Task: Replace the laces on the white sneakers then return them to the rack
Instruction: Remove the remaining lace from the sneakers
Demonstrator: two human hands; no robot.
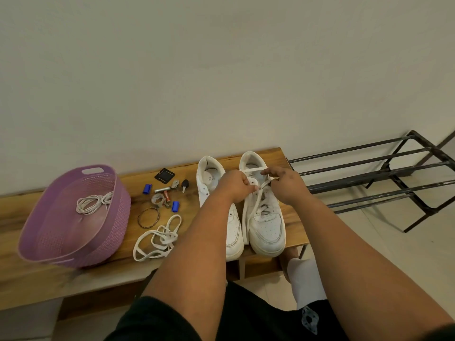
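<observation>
We have both hands at the upper eyelets of the right-hand sneaker point(264, 212). Our left hand point(236, 187) has its fingers curled round a strand of the white lace point(258, 193) at the shoe's tongue, and our right hand point(285, 184) pinches the lace end at the opposite eyelet row, with a short stretch of lace pulled flat across the shoe's opening above our fingers. The lace crosses down the front of this sneaker, and one long strand hangs along its left side toward the toe.

The second sneaker point(213, 183) stands just beside it on the left, touching it, partly covered by our left forearm; both shoes sit with toes toward us at the right end of the wooden worktop point(22, 217).

Left of the shoes lies a loose flat white lace point(157, 238) in a tangle near the front edge. Behind it are a thin bangle point(148, 217), two small blue pieces point(147, 189), a battery point(167, 195), a key point(185, 185) and a small dark square point(164, 175). Farther left stands a purple basket point(115, 212) holding a coil of thin white cord point(92, 203).

To the right of the worktop, the black metal rack point(384, 173) stands on the floor against the wall.
</observation>
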